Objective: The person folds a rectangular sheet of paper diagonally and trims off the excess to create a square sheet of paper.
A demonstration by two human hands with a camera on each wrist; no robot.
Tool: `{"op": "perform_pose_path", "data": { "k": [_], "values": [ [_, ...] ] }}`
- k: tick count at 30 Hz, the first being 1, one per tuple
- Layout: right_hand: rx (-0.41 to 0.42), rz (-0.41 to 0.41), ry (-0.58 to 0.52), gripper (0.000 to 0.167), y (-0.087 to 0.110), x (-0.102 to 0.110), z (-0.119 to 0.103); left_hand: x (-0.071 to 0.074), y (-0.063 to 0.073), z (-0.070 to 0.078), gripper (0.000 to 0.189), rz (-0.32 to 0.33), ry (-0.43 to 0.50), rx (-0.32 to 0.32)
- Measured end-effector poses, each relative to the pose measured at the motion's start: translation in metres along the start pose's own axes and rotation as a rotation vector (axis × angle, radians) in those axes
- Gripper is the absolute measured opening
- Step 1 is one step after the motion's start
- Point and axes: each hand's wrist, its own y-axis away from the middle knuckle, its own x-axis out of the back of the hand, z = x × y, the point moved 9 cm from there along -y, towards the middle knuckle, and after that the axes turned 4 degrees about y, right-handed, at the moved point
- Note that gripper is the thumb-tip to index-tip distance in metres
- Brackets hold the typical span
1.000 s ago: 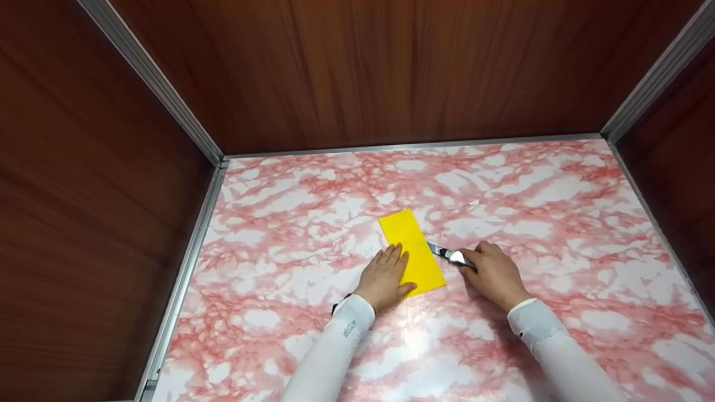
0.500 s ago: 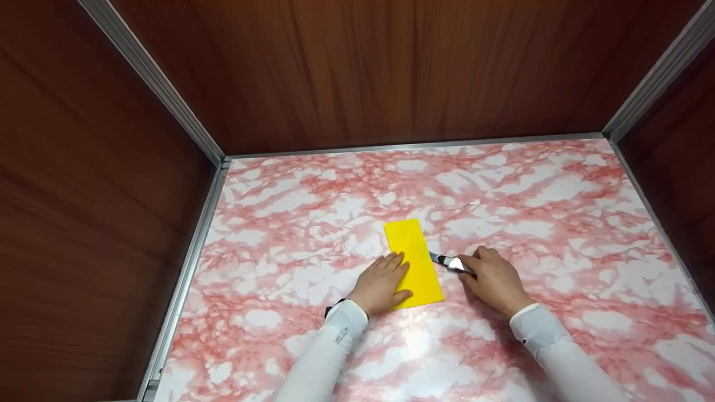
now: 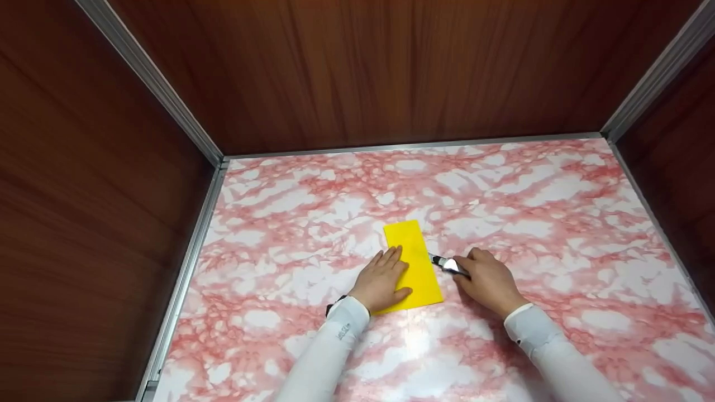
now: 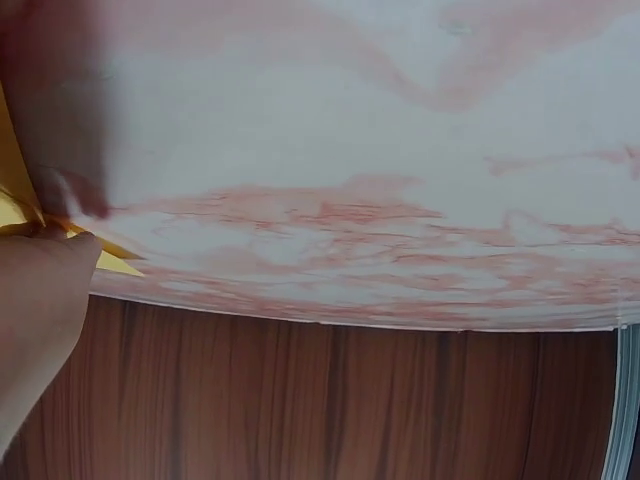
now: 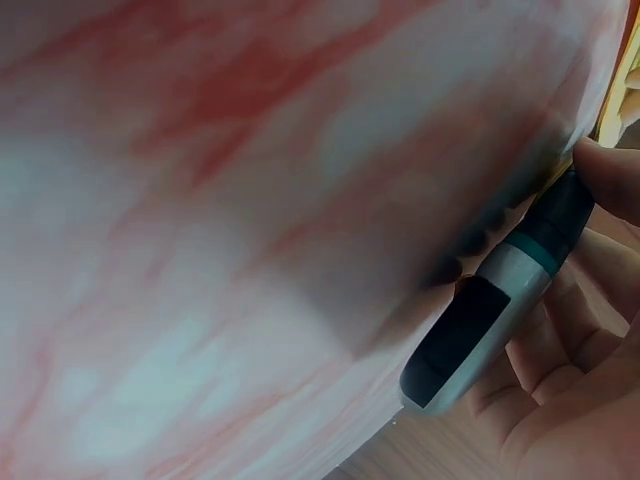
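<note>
A yellow folded paper [image 3: 419,268] lies lengthwise on the table in the head view. My left hand [image 3: 381,281] rests on its left side with the fingers extended and spread. In my right hand [image 3: 489,277] I grip a knife [image 3: 451,266] by its handle, pointing left, with the blade's end right at the paper's right edge. The right wrist view shows the knife's grey and black handle [image 5: 480,310] with a teal band, held by thumb and fingers. In the left wrist view, the paper's layers [image 4: 118,263] show beside the hand; much is hidden.
The table [image 3: 313,195] has a red and white marbled surface. Brown wood-grain panels [image 3: 357,72] with metal frame strips [image 3: 190,111] enclose it at the back, left and right.
The paper has slid slightly toward me and turned a little straighter, my left hand shifting with it. The knife's end has moved slightly toward me along the paper's right edge.
</note>
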Motion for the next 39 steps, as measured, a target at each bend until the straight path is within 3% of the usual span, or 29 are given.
{"op": "perform_pose_path", "data": {
  "k": [5, 15, 26, 32, 39],
  "values": [
    [-0.005, -0.008, -0.002, 0.038, -0.002, -0.001, -0.002, -0.002, 0.000, -0.001, 0.066, -0.005, 0.043, 0.007],
    [0.006, 0.030, 0.021, 0.036, -0.003, 0.002, -0.001, -0.005, -0.001, -0.003, 0.065, -0.009, 0.028, 0.010],
    [-0.069, 0.012, 0.021, 0.038, -0.002, 0.005, 0.014, -0.004, -0.003, -0.004, 0.064, 0.007, 0.013, 0.008],
    [-0.053, 0.028, 0.026, 0.036, -0.002, 0.005, 0.013, 0.003, -0.006, -0.004, 0.055, 0.065, 0.001, 0.019],
    [-0.049, 0.021, 0.023, 0.039, -0.007, 0.005, 0.011, 0.003, -0.011, -0.007, 0.073, 0.025, -0.028, 0.045]
  ]
}}
